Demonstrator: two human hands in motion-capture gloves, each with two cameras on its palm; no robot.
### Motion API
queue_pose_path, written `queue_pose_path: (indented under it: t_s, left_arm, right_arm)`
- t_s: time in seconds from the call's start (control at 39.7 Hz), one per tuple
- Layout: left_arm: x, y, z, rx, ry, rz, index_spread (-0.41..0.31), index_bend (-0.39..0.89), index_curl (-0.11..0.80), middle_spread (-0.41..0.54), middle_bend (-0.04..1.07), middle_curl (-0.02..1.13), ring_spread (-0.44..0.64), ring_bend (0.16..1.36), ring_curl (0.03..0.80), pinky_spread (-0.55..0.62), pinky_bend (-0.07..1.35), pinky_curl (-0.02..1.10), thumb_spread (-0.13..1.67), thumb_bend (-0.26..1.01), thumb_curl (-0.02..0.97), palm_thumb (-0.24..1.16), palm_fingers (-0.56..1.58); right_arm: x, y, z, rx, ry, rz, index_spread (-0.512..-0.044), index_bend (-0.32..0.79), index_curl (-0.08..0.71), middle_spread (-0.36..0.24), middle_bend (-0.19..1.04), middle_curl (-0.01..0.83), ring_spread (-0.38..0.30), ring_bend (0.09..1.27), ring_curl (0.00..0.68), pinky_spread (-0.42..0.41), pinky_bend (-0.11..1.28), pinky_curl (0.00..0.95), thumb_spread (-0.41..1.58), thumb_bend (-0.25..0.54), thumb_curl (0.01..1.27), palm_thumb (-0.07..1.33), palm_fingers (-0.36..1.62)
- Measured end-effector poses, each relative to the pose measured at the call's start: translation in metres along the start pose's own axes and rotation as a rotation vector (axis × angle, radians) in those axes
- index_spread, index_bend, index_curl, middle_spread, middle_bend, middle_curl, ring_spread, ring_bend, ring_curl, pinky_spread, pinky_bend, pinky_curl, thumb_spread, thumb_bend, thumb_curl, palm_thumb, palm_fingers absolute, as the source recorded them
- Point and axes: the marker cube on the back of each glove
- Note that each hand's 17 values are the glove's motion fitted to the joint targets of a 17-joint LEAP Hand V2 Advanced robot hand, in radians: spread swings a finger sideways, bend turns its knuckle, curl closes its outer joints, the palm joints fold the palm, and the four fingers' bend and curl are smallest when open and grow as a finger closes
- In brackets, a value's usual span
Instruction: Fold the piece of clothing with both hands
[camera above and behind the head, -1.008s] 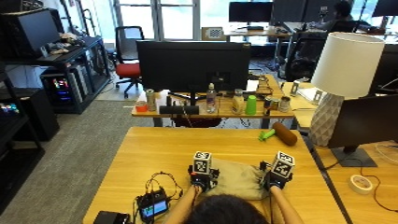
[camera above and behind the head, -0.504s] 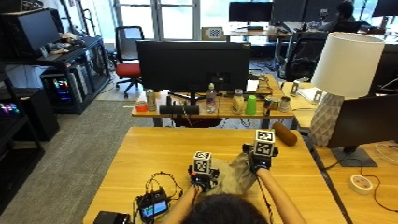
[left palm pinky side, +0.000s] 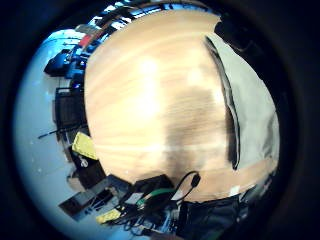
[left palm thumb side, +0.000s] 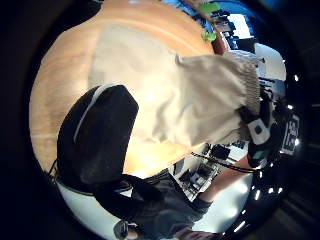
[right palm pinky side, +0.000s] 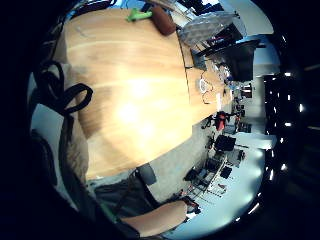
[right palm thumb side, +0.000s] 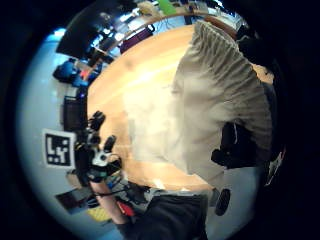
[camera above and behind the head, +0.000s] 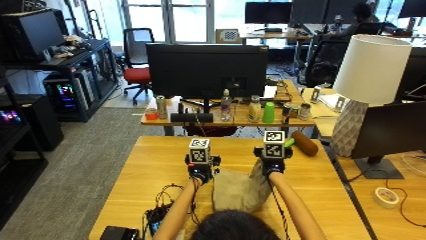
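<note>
A beige piece of clothing (camera above and behind the head: 241, 189) is seen on the wooden table (camera above and behind the head: 133, 170), just in front of the person's head, between the two forearms. Its right edge is lifted off the table – the gathered, ribbed hem (right palm thumb side: 235, 75) is pinched by the right hand (camera above and behind the head: 271, 164), raised at about 1 o'clock from the cloth's middle; the fingers (right palm thumb side: 237, 147) are curled over the fabric in the right thumb side palm view. The left hand (camera above and behind the head: 200, 169) is set at about 10 o'clock from the cloth, at its left edge; the thumb (left palm thumb side: 97, 135) is seen lying on the flat part of the cloth – whether the edge is gripped or only pressed cannot be told. The lower part of the cloth lies flat on the table. Behind, at 12 o'clock, a black monitor (camera above and behind the head: 206, 65) and bottles (camera above and behind the head: 256, 110) are noted; a white lamp (camera above and behind the head: 363, 90) at 2 o'clock, a brown roll (camera above and behind the head: 305, 142) near the right hand
</note>
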Motion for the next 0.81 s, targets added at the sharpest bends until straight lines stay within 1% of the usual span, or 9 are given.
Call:
queue_pose_path:
  t_s: [0.13, 0.23, 0.35, 0.5, 0.55, 0.63, 0.71, 0.78, 0.81]
  left_arm:
    - [-0.032, -0.013, -0.031, 0.076, -0.086, -0.077, -0.081, 0.17, 0.365, 0.089, 0.15, 0.27, 0.19, 0.59, 0.321, 0.23, 0.43, 0.35, 1.26, -0.01, 0.208, 0.15, 0.27]
    - [-0.05, -0.034, -0.028, 0.02, -0.06, -0.078, -0.081, 0.17, 0.368, 0.088, 0.15, 0.27, 0.19, 0.58, 0.319, 0.23, 0.43, 0.35, 1.27, 0.0, 0.21, 0.17, 0.26]
    - [-0.067, -0.031, -0.034, -0.018, -0.088, -0.115, -0.081, 0.18, 0.373, 0.088, 0.15, 0.26, 0.18, 0.57, 0.316, 0.23, 0.42, 0.35, 1.29, 0.0, 0.211, 0.19, 0.27]
    - [-0.089, -0.031, -0.028, -0.073, -0.135, -0.2, -0.081, 0.18, 0.377, 0.095, 0.15, 0.26, 0.19, 0.57, 0.313, 0.23, 0.42, 0.35, 1.32, 0.0, 0.21, 0.21, 0.27]
    - [-0.097, -0.03, -0.026, -0.08, -0.143, -0.226, -0.081, 0.18, 0.377, 0.096, 0.15, 0.26, 0.19, 0.57, 0.312, 0.23, 0.42, 0.35, 1.34, 0.0, 0.209, 0.22, 0.27]
    - [-0.107, -0.026, -0.026, -0.095, -0.144, -0.249, -0.081, 0.17, 0.378, 0.097, 0.15, 0.26, 0.2, 0.57, 0.311, 0.23, 0.41, 0.35, 1.36, 0.0, 0.208, 0.24, 0.27]
    - [-0.111, -0.021, -0.026, -0.106, -0.128, -0.254, -0.079, 0.18, 0.38, 0.103, 0.14, 0.25, 0.2, 0.56, 0.31, 0.24, 0.42, 0.35, 1.38, 0.0, 0.206, 0.24, 0.27]
    - [-0.115, -0.017, -0.029, -0.1, -0.117, -0.265, -0.079, 0.18, 0.381, 0.105, 0.14, 0.25, 0.21, 0.56, 0.31, 0.24, 0.42, 0.35, 1.38, 0.0, 0.204, 0.25, 0.27]
    - [-0.116, -0.017, -0.03, -0.094, -0.117, -0.267, -0.075, 0.18, 0.38, 0.108, 0.15, 0.25, 0.21, 0.56, 0.31, 0.24, 0.42, 0.35, 1.39, 0.0, 0.204, 0.25, 0.27]
  right_arm:
    - [-0.02, 0.005, -0.016, 0.048, 0.08, 0.015, -0.236, -0.02, 0.017, -0.125, 0.43, 0.521, -0.228, 0.92, 0.48, -0.286, 0.95, 0.474, 0.72, -0.019, 0.52, 1.1, 1.09]
    - [-0.054, 0.017, -0.026, 0.076, 0.14, -0.001, -0.244, -0.03, 0.005, -0.129, 0.43, 0.525, -0.227, 0.93, 0.483, -0.287, 0.95, 0.475, 0.71, -0.024, 0.53, 1.09, 1.08]
    - [-0.115, 0.02, -0.016, 0.078, 0.152, -0.059, -0.248, -0.05, -0.013, -0.13, 0.44, 0.53, -0.227, 0.94, 0.485, -0.289, 0.96, 0.476, 0.7, -0.026, 0.54, 1.08, 1.06]
    - [-0.184, 0.043, 0.001, 0.063, 0.034, -0.165, -0.248, -0.1, -0.031, -0.128, 0.45, 0.534, -0.226, 0.97, 0.491, -0.299, 0.98, 0.48, 0.7, -0.03, 0.55, 1.06, 1.01]
    - [-0.198, 0.059, 0.009, -0.011, -0.03, -0.196, -0.249, -0.12, -0.036, -0.125, 0.45, 0.533, -0.226, 0.99, 0.495, -0.306, 1.0, 0.481, 0.7, -0.031, 0.56, 1.06, 0.99]
    - [-0.212, 0.081, 0.03, -0.244, -0.152, -0.239, -0.244, -0.13, -0.041, -0.121, 0.43, 0.528, -0.228, 1.01, 0.494, -0.318, 1.02, 0.481, 0.7, -0.032, 0.56, 1.05, 0.93]
    - [-0.213, 0.093, 0.042, -0.444, -0.279, -0.195, -0.238, -0.13, -0.04, -0.108, 0.4, 0.517, -0.224, 1.0, 0.488, -0.338, 1.03, 0.471, 0.72, -0.035, 0.56, 1.02, 0.85]
    - [-0.208, 0.097, 0.041, -0.552, -0.401, -0.159, -0.236, -0.12, -0.04, -0.104, 0.4, 0.514, -0.226, 1.01, 0.484, -0.342, 1.05, 0.467, 0.74, -0.023, 0.56, 1.02, 0.86]
    - [-0.205, 0.096, 0.038, -0.555, -0.428, -0.145, -0.233, -0.13, -0.044, -0.09, 0.39, 0.508, -0.212, 1.01, 0.475, -0.335, 1.04, 0.454, 0.81, -0.038, 0.55, 0.98, 0.82]
